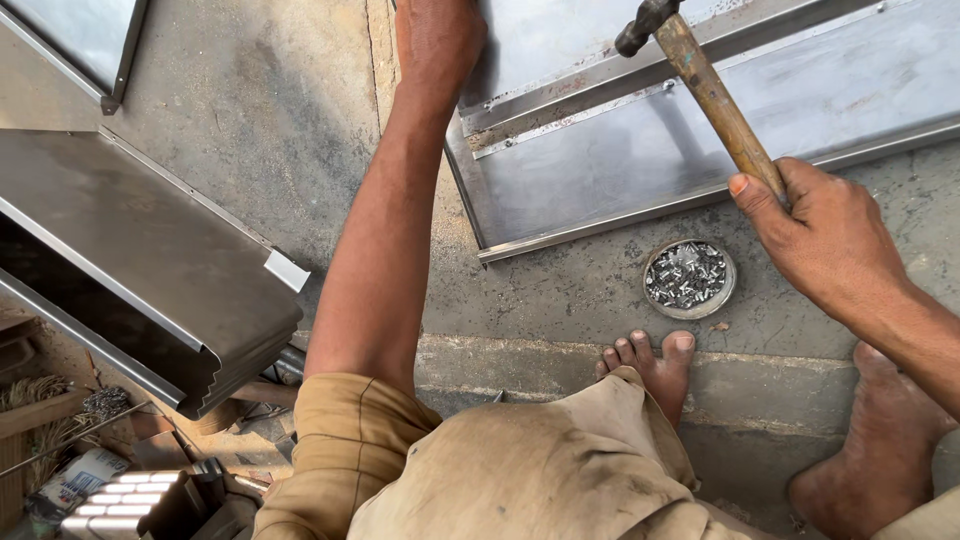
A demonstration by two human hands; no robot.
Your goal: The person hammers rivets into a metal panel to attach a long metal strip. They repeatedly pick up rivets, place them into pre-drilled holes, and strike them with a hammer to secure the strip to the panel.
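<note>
Right hand [835, 235] clamped on raised hammer [712, 92], left hand [438, 35] pressed flat on sheet-metal panel [700, 130] far right, grip unclear; best struck square, clear of fingers, tin of rivets [689, 278] near

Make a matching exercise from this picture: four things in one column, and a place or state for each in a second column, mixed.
Things:
1. hammer
2. round tin
3. left hand
4. bare foot

Places or states:
A. presses on the metal sheet
B. full of small metal pieces
C. held by the right hand
D. on the concrete step

Pairs: 1-C, 2-B, 3-A, 4-D
</note>
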